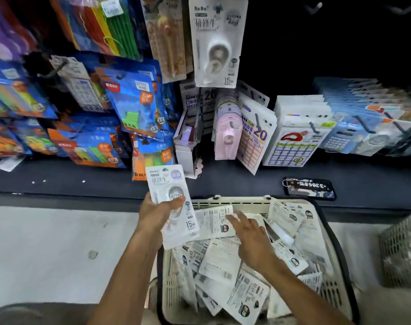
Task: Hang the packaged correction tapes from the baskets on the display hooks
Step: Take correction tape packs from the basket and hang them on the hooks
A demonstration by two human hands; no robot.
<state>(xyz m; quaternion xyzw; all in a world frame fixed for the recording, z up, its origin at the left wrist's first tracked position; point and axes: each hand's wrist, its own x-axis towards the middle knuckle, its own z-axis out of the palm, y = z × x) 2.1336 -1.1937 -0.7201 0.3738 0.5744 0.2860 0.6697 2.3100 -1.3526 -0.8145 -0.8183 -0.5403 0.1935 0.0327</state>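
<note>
The left hand (161,213) holds a small stack of correction tape packs (174,207). The thumb lies across the front pack and the fingers are curled behind it. The stack stands tall, with its top end pointing up and away toward the shelf and its bottom end down near the basket (335,242). It may be two or three packs, but the picture is too blurry to count them.

The right hand (251,233) is flat and loose, with its fingers spread. It reaches into the basket and rests on a loose pack (214,221) that lies face down at the far left of the pile. It does not grip anything yet.

Many more packs (249,299) fill the basket, lying all ways. A second basket (401,252) sits at the far right edge.

One pack already hangs on a hook, the hanging pack (217,41), high up on the dark wall. That spot is straight up and far from the left hand. So the left hand is the nearer one to it, and the stack already points the right way, top end first. The hole at the top would have to meet the hook tip. Empty hooks (313,8) show farther right.

A phone (308,187) lies on the dark shelf ledge (82,181) behind the basket.
</note>
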